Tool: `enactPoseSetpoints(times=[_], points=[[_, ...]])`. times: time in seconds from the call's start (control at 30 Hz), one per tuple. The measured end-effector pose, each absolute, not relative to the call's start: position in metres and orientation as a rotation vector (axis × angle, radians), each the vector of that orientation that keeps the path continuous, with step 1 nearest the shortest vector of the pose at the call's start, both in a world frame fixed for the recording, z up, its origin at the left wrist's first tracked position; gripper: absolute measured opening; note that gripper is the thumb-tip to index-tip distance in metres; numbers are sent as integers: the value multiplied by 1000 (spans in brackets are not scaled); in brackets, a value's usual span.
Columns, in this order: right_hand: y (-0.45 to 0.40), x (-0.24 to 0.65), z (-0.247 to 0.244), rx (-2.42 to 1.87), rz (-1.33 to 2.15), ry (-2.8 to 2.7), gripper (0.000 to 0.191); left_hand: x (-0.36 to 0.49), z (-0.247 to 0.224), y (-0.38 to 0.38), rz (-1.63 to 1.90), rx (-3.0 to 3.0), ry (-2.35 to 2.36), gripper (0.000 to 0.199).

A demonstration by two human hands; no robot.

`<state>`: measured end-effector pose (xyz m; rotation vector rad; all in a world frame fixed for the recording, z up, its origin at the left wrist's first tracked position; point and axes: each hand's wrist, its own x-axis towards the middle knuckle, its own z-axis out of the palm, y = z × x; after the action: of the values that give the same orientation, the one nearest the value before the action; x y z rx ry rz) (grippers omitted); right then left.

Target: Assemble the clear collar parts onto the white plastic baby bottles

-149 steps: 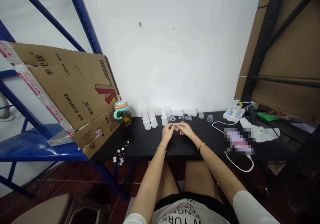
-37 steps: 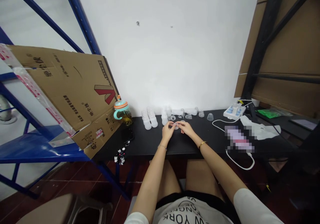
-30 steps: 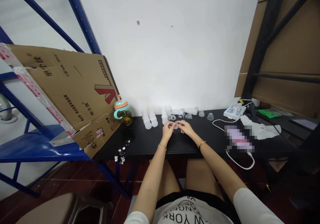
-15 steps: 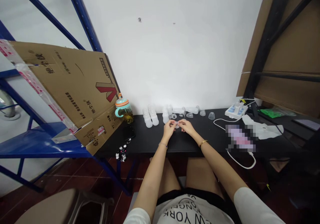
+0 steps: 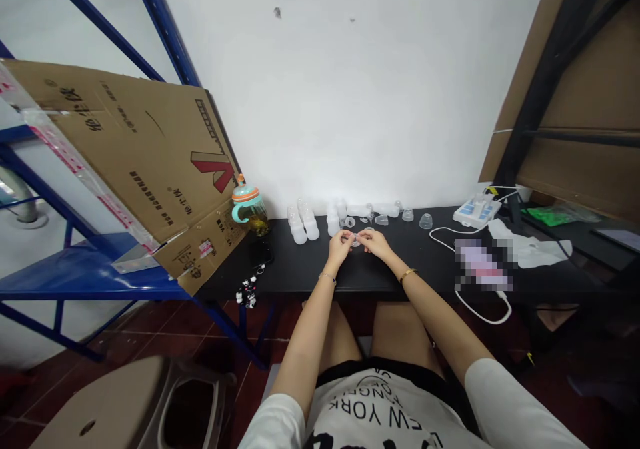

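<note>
Both hands meet over the black table (image 5: 300,272), pinching a small clear round piece (image 5: 355,240) between them. My left hand (image 5: 341,246) grips its left side with thumb and forefinger, and my right hand (image 5: 374,243) has the right side. Fingers partly cover the piece, so its exact kind is unclear. Just beyond them lie a clear ring (image 5: 350,222) and a clear half-round cup (image 5: 381,220). Several whitish bottles with clear domed tops, among them a nearer bottle (image 5: 311,224), stand to the left. Clear dome caps, including one cap (image 5: 425,221), sit to the right.
A teal-lidded jug (image 5: 250,209) and a dark phone (image 5: 263,252) with a beaded charm are on the left, beside a large cardboard sheet (image 5: 135,162). On the right are a power strip (image 5: 477,210), white cable, a blurred-out device (image 5: 483,264) and white wrapping (image 5: 533,245).
The camera view has tipped down slightly, so the table appears higher. Both hands still hold the clear piece, which now shows a bit more of its round face.
</note>
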<state>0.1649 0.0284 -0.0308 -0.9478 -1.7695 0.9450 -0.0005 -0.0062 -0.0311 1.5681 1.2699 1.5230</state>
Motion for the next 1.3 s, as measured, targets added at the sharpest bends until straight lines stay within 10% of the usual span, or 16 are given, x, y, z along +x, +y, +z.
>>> enactPoseSetpoints(times=[1.3], points=[[27, 166, -31, -940, 833, -1834, 31, -1, -35, -4, 1532, 1627, 1271, 27]])
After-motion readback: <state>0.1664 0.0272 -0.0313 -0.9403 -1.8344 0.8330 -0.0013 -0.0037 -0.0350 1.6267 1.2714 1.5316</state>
